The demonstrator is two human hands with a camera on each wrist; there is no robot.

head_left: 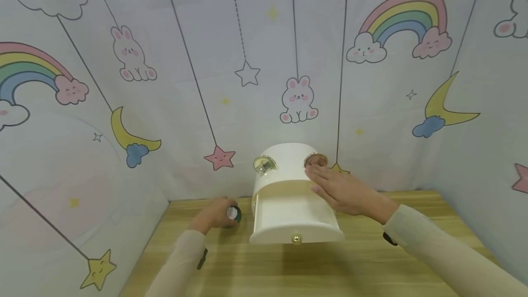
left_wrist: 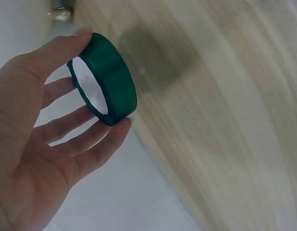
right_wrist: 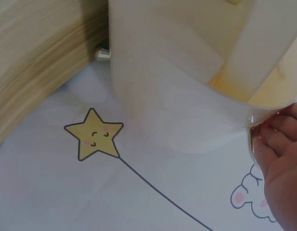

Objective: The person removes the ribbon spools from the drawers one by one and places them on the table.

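My left hand holds a roll of green ribbon by its edges, thumb on one side and fingers on the other, a little above the table. To its right stands a white rounded box with its drawer pulled out; no contents show inside. A gold knob sits on the drawer front. Two gold-rimmed round ears stick up from the box, the left ear and the right ear. The extended fingers of my right hand rest against the right ear, partly covering it.
The wooden table carries the box near its back edge. Behind and at both sides hangs a white backdrop printed with rabbits, stars, moons and rainbows. A small metal foot juts from the box's lower side.
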